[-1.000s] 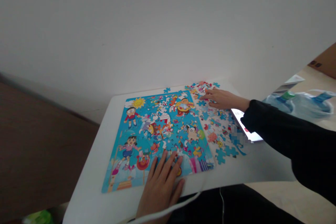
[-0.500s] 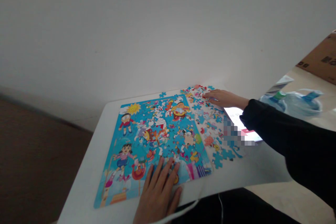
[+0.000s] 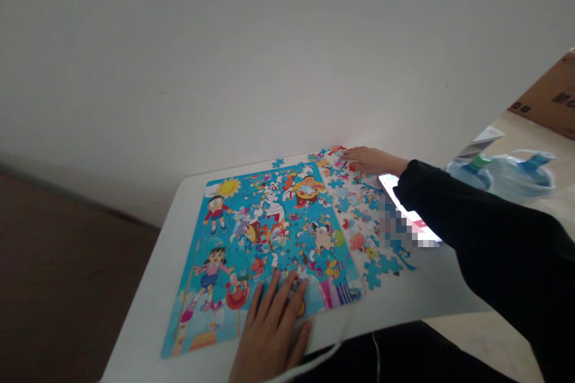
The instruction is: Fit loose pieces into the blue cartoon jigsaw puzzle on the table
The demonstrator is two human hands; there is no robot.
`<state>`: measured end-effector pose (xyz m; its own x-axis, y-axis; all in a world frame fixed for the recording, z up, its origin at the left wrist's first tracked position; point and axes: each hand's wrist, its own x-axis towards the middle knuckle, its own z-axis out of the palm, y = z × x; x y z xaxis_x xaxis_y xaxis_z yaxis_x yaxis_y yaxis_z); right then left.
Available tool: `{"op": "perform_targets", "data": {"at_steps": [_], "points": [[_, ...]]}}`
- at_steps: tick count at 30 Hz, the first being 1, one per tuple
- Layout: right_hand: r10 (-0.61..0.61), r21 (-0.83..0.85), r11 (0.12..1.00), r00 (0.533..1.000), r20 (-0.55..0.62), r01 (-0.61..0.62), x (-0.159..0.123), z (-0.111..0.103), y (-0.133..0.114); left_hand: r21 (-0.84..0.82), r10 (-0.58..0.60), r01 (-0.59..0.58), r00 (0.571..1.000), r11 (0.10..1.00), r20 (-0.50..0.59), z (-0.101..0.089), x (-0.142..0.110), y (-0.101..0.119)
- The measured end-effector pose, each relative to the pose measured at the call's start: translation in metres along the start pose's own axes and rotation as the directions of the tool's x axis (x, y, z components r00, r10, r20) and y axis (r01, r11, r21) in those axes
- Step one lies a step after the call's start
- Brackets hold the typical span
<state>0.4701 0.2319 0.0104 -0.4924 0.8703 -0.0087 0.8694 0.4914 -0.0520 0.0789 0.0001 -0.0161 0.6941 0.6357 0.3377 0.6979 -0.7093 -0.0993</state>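
Note:
A cartoon jigsaw puzzle (image 3: pixel 265 233) with a bright blue background lies mostly assembled on the white table (image 3: pixel 144 311), with gaps showing in its middle. My left hand (image 3: pixel 272 329) rests flat on its near edge, fingers spread. To its right lies a scattered strip of loose puzzle pieces (image 3: pixel 354 209). My right hand (image 3: pixel 371 160) reaches from a black sleeve to the far end of that strip, fingertips among the pieces. Whether it holds a piece is hidden.
A lit phone (image 3: pixel 404 206) lies under my right sleeve, partly covered by a pixelated patch. Beyond the table stand clear plastic water bottles (image 3: pixel 498 173) and a cardboard box (image 3: pixel 545 96). A white cable (image 3: pixel 309 359) crosses near my left wrist.
My right hand has slid left along the far end of the loose pieces, and its sleeve now covers more of the phone. My left hand stays on the puzzle. The view has shifted slightly.

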Motion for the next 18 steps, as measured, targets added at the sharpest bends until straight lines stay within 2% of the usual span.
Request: {"op": "perform_targets", "data": {"at_steps": [7,9,13,18], "points": [[-0.093,0.032,0.995,0.996,-0.019,0.093,-0.015,-0.003,0.0,-0.004,-0.003,0.003,1.0,1.0,0.016,-0.002,0.0,0.001],[-0.057,0.006,0.998,0.997,-0.056,0.057,-0.017,-0.005,0.004,0.01,-0.004,0.004,1.0,1.0,0.012,-0.002,0.0,0.001],[0.09,-0.033,0.995,0.99,-0.108,-0.094,-0.015,-0.007,0.017,-0.004,-0.017,0.017,1.0,1.0,0.015,-0.002,0.001,0.001],[0.075,-0.029,0.997,0.994,-0.076,-0.078,-0.007,-0.002,0.025,-0.047,-0.033,0.034,0.999,0.998,0.008,-0.003,0.001,0.002]]}}
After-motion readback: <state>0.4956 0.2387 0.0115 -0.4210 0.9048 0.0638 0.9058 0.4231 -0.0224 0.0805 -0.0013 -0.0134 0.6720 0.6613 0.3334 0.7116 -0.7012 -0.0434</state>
